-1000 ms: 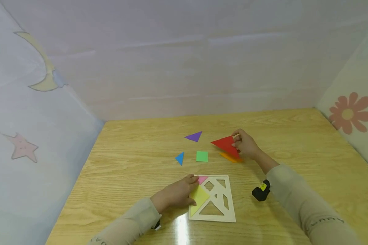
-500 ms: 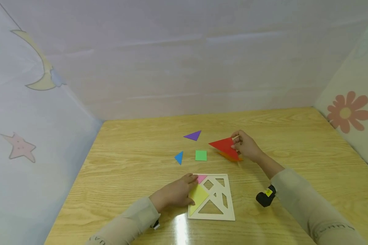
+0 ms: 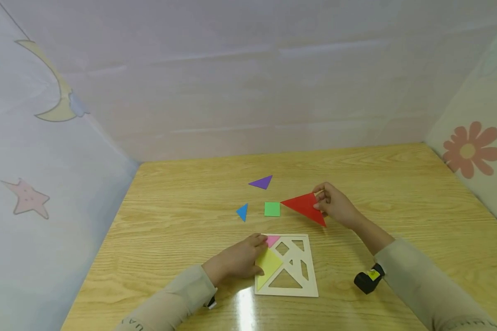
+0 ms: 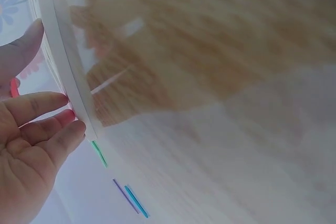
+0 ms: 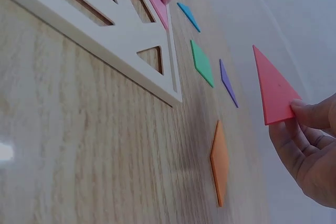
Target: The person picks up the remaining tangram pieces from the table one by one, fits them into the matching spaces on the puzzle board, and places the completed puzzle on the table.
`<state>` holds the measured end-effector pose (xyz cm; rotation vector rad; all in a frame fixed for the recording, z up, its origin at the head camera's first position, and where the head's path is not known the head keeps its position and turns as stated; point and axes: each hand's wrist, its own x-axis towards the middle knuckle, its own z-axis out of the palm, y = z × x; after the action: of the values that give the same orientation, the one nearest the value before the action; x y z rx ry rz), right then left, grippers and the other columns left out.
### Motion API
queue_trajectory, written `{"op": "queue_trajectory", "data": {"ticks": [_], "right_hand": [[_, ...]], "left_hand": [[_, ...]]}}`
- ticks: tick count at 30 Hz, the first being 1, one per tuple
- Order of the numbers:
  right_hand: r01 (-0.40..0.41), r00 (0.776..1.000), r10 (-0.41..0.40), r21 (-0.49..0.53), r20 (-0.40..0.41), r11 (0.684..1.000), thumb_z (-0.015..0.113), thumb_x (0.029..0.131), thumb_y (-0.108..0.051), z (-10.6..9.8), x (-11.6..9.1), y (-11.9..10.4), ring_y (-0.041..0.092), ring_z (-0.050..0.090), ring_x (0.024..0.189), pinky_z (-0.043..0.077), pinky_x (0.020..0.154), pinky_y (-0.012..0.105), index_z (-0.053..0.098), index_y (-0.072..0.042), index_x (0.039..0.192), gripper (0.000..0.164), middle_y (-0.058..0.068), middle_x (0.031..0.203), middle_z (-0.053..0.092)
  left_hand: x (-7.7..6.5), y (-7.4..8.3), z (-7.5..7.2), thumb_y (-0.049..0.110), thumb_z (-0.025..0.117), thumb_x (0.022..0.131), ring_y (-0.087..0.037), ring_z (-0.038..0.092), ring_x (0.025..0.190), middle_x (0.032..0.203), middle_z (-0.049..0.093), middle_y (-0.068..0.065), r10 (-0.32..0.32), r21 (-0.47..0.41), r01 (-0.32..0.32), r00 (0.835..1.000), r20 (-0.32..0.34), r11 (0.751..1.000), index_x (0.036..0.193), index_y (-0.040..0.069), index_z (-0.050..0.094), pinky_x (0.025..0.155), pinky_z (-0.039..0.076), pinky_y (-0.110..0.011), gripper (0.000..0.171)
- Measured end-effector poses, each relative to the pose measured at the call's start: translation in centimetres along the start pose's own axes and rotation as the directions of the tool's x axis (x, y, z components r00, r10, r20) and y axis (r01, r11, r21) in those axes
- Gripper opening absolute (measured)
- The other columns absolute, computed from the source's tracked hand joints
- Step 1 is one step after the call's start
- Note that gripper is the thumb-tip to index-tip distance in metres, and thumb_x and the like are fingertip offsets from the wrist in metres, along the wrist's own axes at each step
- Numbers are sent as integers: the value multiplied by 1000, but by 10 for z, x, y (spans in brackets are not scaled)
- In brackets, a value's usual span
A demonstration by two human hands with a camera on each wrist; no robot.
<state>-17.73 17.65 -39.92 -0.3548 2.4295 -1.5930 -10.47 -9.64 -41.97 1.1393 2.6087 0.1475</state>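
My right hand pinches a large red triangle at one corner, thumb on its face and fingers behind, raised above the table. Beneath it lies an orange parallelogram, hidden in the head view. My left hand rests on the left side of a pale tangram board, fingertips at a pink triangle and thumb at a yellow triangle; both pieces sit in the board. Several other cut-outs in the board show bare wood. In the left wrist view the fingers touch the board's edge.
Beyond the board, a blue triangle, a green square and a purple triangle lie on the wooden table. Printed cloth walls stand at the back and both sides. Light glares on the tabletop below the board.
My right hand has brought the red triangle slightly toward me, so it now covers the orange parallelogram in the head view. My left hand has stayed on the board.
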Motion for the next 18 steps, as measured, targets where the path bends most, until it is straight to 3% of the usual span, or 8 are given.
{"op": "queue_trajectory", "data": {"ticks": [18], "right_hand": [[21,998,-25,53,66,998,52,80,9,13,-14,3,21,51,65,50,53,32,38,6,109,32,15,83,46]], "left_hand": [[0,0,0,33,64,76,-24,27,124,134,32,-15,-18,-18,18,1000,-10,1000,125,-2,42,101,21,-25,64]]}}
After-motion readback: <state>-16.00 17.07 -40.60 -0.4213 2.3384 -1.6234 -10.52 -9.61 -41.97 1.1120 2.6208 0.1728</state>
